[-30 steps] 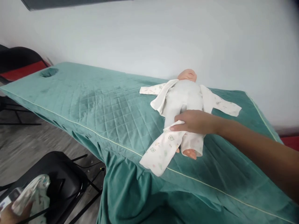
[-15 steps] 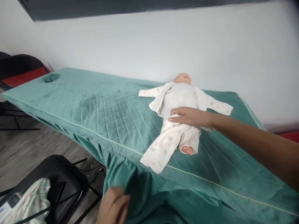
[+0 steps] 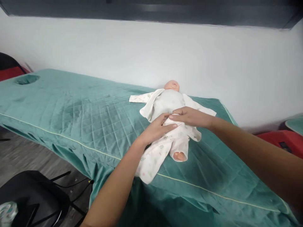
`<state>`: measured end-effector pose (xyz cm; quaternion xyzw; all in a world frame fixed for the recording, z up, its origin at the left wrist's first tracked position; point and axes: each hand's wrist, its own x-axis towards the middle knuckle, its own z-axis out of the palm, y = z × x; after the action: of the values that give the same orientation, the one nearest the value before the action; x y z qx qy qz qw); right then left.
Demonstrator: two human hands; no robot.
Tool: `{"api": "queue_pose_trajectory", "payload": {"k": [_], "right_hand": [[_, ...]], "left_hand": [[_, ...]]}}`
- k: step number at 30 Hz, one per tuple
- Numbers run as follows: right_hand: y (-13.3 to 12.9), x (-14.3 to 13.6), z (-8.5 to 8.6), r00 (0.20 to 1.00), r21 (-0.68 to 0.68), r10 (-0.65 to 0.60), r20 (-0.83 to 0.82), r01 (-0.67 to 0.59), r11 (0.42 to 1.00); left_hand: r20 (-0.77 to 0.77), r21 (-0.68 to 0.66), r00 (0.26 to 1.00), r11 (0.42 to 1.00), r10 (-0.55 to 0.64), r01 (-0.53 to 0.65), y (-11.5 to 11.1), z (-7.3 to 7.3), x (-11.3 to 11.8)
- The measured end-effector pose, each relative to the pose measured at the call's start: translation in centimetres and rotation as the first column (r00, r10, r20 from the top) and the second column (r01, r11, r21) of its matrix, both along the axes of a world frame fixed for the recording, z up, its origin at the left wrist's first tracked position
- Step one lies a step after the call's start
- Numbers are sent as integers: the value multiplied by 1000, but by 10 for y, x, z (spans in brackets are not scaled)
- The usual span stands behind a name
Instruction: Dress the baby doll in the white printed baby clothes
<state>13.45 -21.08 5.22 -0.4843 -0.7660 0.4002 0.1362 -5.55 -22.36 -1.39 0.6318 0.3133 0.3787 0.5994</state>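
A baby doll [image 3: 171,85] lies on its back on the green-covered bed, its head toward the wall. An unfastened white printed jacket [image 3: 148,105] spreads out under its pale torso. White printed baby pants [image 3: 155,157] cover the legs, and a foot shows in one leg opening; the other pant leg lies flat toward the bed's edge. My left hand [image 3: 159,127] is closed on the pants' waistband at the doll's left-of-view side. Close beside it, my right hand [image 3: 188,116] grips the same waistband near the middle. Some fingertips are hidden in the cloth.
The green quilted bed cover [image 3: 99,116] reaches far left, where there is a face hole [image 3: 27,79]. A black chair [image 3: 35,195] with a patterned cloth [image 3: 8,212] stands at lower left. A red seat [image 3: 281,142] is at right, and a white wall [image 3: 118,47] rises behind.
My left hand has come up from below the bed's edge to the pants' waistband. The right hand stays on the waistband. My view has shifted to the right.
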Motion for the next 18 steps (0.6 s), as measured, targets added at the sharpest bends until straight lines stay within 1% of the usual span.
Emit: {"api": "queue_pose_trajectory", "payload": {"k": [2, 4, 5, 7, 8, 9, 11, 12, 14, 15, 16, 17, 18], "right_hand": [[-1, -1, -5, 989, -23, -92, -118, 90, 996], [0, -3, -11, 972, -62, -132, -195, 122, 991], [1, -4, -14, 968, -73, -131, -214, 118, 990], [4, -5, -18, 963, -78, -121, -242, 105, 991], [6, -5, -20, 956, -76, -126, -263, 110, 991], [8, -6, -21, 948, -68, -137, -286, 122, 990], [11, -8, -21, 945, -72, -123, -303, 106, 992], [12, -10, -21, 953, -92, -79, -293, 54, 994], [13, -12, -21, 968, -170, 63, -244, -107, 980], [14, -14, -22, 968, -218, 123, -220, -172, 961], [14, -14, -24, 966, -256, 147, -211, -200, 946], [14, -14, -26, 967, -280, 127, -220, -187, 942], [14, -14, -30, 966, -298, 70, -248, -145, 943]], "left_hand": [[98, -106, 995, 994, -20, 30, 7, -6, -2], [161, -194, 985, 976, -67, 98, 12, -10, -6], [162, -224, 981, 964, -109, 145, 14, -11, -9], [116, -278, 972, 932, -206, 231, 17, -13, -14], [98, -304, 967, 919, -233, 252, 17, -14, -16], [107, -327, 968, 911, -227, 250, 17, -16, -17], [205, -374, 971, 907, -124, 195, 18, -23, -18], [269, -399, 961, 902, -55, 164, 18, -27, -17], [368, -436, 928, 892, 55, 120, 18, -35, -14], [392, -446, 916, 888, 83, 110, 18, -39, -13], [401, -451, 910, 887, 100, 101, 18, -41, -12], [402, -454, 908, 887, 116, 88, 19, -42, -11], [396, -456, 909, 887, 132, 70, 19, -42, -11]]}}
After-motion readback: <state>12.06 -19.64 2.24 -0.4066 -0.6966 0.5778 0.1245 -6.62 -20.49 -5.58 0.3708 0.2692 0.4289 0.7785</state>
